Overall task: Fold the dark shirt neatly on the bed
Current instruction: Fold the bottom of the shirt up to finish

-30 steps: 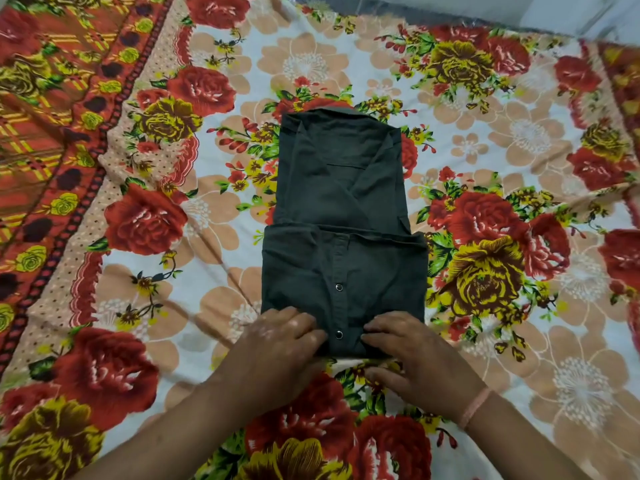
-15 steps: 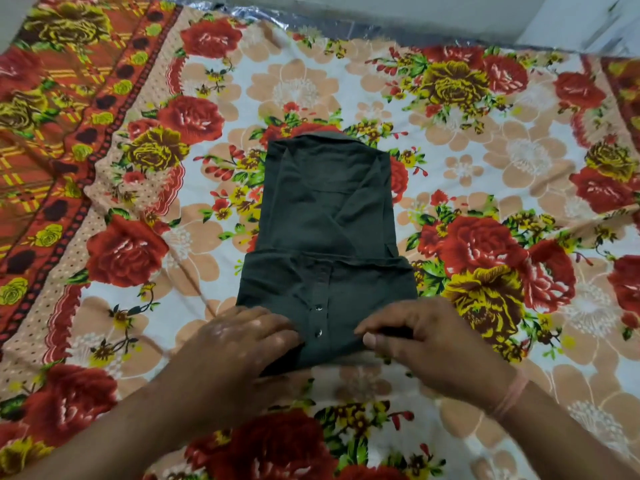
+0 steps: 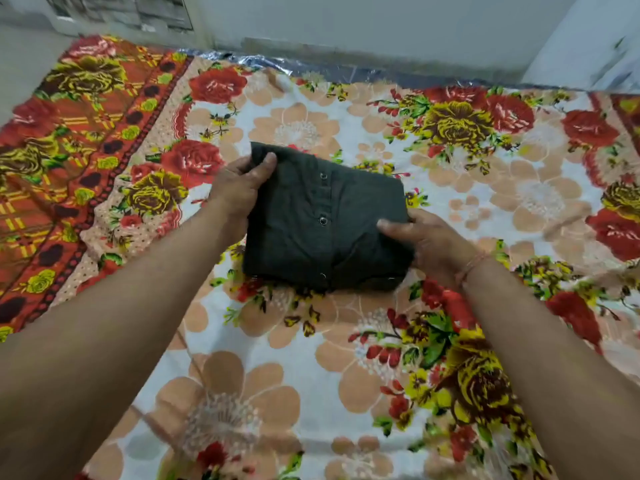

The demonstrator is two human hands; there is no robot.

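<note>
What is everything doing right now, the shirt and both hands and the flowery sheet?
dark shirt: folded into a small, thick rectangle, button side up, held at two edges.
left hand: grips the shirt's far left corner, thumb on top.
right hand: grips the shirt's right edge, thumb on top.
floral bedsheet: spread out under the shirt, slightly wrinkled.
thread bracelet: worn on the right wrist.
</note>
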